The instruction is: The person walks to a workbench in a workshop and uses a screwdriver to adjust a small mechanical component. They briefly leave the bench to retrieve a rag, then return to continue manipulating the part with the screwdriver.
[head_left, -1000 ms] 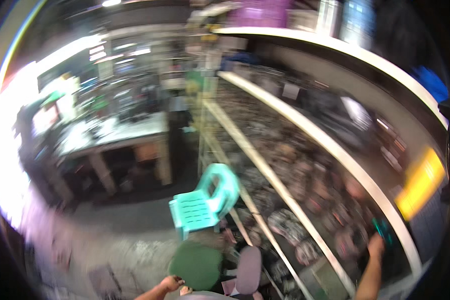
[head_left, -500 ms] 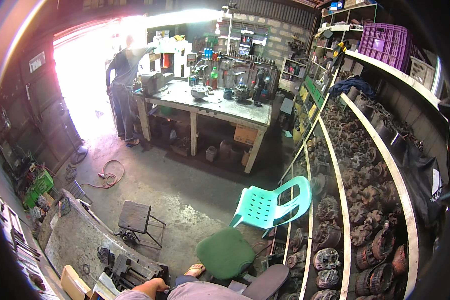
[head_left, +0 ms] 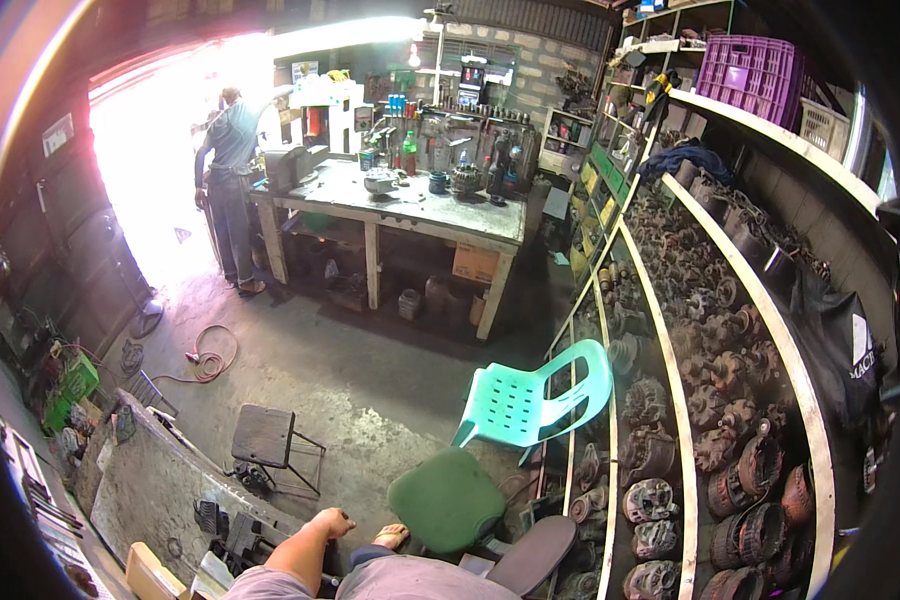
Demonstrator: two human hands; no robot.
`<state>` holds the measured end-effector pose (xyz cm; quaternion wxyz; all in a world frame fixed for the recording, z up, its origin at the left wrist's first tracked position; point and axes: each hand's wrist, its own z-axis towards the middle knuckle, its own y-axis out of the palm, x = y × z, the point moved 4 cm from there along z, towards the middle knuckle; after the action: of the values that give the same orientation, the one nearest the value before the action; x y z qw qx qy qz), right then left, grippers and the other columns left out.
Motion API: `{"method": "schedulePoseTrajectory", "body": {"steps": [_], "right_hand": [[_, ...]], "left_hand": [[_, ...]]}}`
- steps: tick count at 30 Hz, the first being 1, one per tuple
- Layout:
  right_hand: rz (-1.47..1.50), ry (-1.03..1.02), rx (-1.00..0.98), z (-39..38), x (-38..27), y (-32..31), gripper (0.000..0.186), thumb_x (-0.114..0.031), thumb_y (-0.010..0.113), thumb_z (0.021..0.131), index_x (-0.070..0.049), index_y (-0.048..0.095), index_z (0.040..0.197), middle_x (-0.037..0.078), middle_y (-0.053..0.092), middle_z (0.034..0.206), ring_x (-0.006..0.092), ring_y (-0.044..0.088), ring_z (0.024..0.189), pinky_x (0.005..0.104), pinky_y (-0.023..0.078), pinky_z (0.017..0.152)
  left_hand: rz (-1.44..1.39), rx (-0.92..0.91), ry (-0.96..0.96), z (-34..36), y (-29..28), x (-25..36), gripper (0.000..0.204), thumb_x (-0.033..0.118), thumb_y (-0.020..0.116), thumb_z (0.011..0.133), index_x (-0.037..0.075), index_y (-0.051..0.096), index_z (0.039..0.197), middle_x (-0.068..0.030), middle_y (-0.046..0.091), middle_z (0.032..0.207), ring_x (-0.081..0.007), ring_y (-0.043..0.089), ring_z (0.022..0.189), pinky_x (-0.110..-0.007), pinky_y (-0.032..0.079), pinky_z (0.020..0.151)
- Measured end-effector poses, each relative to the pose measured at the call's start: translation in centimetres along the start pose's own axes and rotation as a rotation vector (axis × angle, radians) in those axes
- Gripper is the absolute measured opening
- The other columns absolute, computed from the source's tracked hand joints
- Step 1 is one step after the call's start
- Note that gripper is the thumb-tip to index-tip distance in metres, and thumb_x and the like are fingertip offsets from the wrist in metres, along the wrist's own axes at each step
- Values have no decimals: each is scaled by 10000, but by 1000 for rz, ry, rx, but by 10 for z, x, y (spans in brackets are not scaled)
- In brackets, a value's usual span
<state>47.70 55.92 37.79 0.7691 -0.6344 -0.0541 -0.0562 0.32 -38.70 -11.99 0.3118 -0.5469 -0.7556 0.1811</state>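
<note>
My left forearm reaches out past the front edge of a worn workbench at the lower left. My left hand hangs over the floor with its fingers curled in; I see nothing in them. Nearest to it are a dark metal vise on the bench and my sandalled foot. A small stool with a dark square seat stands just beyond. To the right of my foot is a green padded chair seat. My right hand is out of view.
A mint-green plastic chair stands beside slatted racks of used alternator parts. A red hose lies coiled on the floor. At the far workbench, near the bright doorway, a person stands.
My left arm has stretched further out, and the hand has moved up and forward from the vise. My view has shifted slightly. The person by the doorway stays at the far bench.
</note>
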Motion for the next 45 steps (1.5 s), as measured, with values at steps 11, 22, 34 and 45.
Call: {"method": "schedulePoseTrajectory", "body": {"steps": [11, 22, 34, 45], "right_hand": [[-7, -22, -4, -13, 0, 4, 345, -334, 656, 1061, -81, 760, 1273, 279, 756, 1320, 460, 735, 1249, 567, 574, 1065], [11, -12, -2, -3, 19, 33, 366, -341, 645, 1063, -93, 756, 1308, 282, 745, 1353, 456, 728, 1276, 566, 565, 1088], [19, -5, 2, 2, 33, 46, 390, -348, 632, 1066, -106, 753, 1347, 285, 732, 1390, 452, 719, 1305, 565, 554, 1113], [26, -4, -5, -3, 22, 22, 414, -355, 620, 1068, -117, 749, 1382, 288, 721, 1424, 448, 712, 1331, 564, 545, 1136]], "left_hand": [[76, -115, 58, -14, 43, -8, 644, 562, 707, 1048, 57, 788, 1440, -209, 747, 1505, -396, 692, 1425, -466, 543, 1206], [175, -233, -34, -32, 44, -19, 707, 649, 673, 1057, 83, 778, 1469, -193, 705, 1576, -381, 658, 1476, -471, 517, 1224], [16, -124, 13, -17, 7, 24, 717, 574, 723, 1026, 32, 747, 1495, -215, 754, 1496, -378, 711, 1406, -448, 556, 1192], [125, -233, -16, -24, 21, 12, 721, 595, 694, 1071, 92, 688, 1588, -165, 712, 1581, -363, 752, 1340, -478, 619, 1113]]}}
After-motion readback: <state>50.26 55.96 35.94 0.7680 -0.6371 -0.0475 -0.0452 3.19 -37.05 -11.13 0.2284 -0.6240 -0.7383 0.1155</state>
